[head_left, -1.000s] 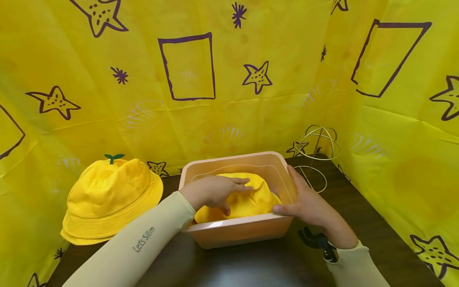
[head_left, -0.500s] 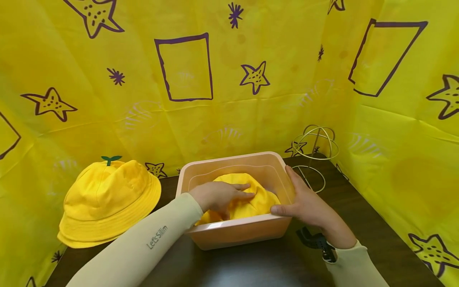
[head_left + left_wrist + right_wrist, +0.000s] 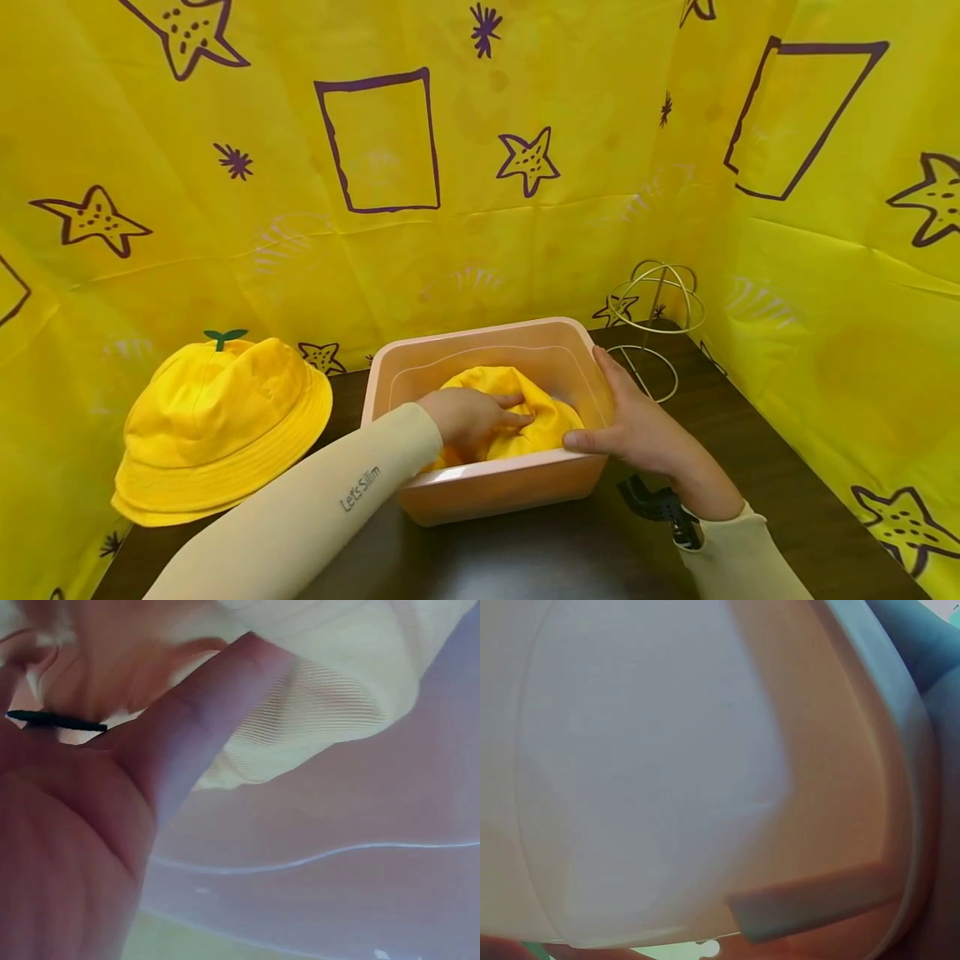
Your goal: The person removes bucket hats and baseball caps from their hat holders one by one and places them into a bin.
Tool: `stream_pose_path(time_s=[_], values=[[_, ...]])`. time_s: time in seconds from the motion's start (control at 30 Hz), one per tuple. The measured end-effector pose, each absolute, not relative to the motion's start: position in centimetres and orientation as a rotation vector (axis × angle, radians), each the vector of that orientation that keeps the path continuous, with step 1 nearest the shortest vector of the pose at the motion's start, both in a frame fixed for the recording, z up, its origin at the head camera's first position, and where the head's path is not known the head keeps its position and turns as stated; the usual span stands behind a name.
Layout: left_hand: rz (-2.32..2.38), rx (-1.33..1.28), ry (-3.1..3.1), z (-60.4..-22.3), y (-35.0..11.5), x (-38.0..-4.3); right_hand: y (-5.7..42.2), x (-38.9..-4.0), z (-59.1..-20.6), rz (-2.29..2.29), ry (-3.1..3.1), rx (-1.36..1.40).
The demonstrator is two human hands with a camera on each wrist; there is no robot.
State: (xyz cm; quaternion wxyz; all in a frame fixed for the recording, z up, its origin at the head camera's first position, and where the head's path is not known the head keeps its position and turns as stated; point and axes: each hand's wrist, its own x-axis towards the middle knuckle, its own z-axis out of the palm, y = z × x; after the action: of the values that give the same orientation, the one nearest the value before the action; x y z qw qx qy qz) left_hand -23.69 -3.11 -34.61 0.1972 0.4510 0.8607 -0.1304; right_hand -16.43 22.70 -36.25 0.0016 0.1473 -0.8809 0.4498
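Reaching deeper than a second ago, the left hand point(image 3: 478, 417) is being pushed into the yellow fabric point(image 3: 551, 429) inside the pink bin point(image 3: 510, 490), and the fabric is being dented. Two fingers are being held spread; the thumb is being hidden in the head view, so a pinch can't be told. The bin's near-right corner is being gripped by the right hand point(image 3: 641, 433). Likely the fabric is being worked in place, not lifted.

Crumpled yellow cloth point(image 3: 551, 425) inside peach tub point(image 3: 502, 498)

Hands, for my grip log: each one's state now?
Left hand: touching cloth in the bin; can't tell if gripping.
Right hand: holding the bin.
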Motion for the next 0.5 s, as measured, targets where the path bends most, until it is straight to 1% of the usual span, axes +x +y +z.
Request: stream_pose_path(time_s=[0.27, 0.5], values=[[-0.294, 1.210, 2.422, -35.2, -3.0, -23.5, 22.7, -16.3, -36.2, 1.398, -2.776, 0.435], [-0.434, 1.252, 2.383, -36.0, -2.8, -23.8, 22.7, -16.3, -36.1, 1.374, -2.789, 0.434]])
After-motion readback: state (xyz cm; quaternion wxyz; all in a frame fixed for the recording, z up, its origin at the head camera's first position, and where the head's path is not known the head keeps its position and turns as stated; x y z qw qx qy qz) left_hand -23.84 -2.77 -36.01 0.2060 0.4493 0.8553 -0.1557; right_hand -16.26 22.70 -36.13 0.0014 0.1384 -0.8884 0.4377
